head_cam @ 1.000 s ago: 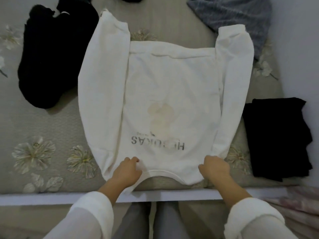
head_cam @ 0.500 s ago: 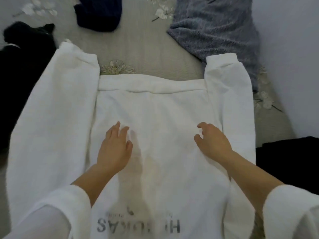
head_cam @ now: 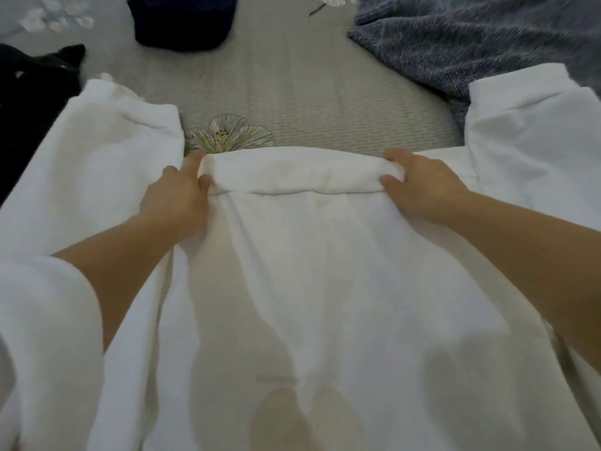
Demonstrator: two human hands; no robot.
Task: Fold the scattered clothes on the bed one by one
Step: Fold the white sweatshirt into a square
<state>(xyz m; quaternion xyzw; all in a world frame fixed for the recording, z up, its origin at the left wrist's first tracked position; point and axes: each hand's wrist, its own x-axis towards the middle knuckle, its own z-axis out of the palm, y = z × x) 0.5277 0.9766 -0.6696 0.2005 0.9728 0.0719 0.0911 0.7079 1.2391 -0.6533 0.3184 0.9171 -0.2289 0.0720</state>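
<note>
The left end of a thick band (head_cam: 292, 172) is pinched by the left hand (head_cam: 175, 193), with the thumb laid on the near face and the index finger stretched out behind it. The right end of the same band is gripped by the right hand (head_cam: 422, 187), thumb in front and fingers curled over the top. The band is raised a little off the bed cover (head_cam: 292, 92) and forms the far edge of the white sweatshirt (head_cam: 325, 271), which is spread flat across the near half of the bed and is crossed by both bare forearms. Its two sleeves are laid outward: the left sleeve (head_cam: 107, 157) toward the left side of the bed, the right sleeve (head_cam: 527, 131) toward the right side. A faint brownish print is seen through the cloth near the bottom. A stitched flower (head_cam: 227, 135) on the cover is found just beyond the band. Further off, a black garment (head_cam: 29, 92) is seen at the left side, a navy garment (head_cam: 182, 21) toward the far side, and a grey-blue knitted garment (head_cam: 455, 43) at the far right, partly covered by the right sleeve.
</note>
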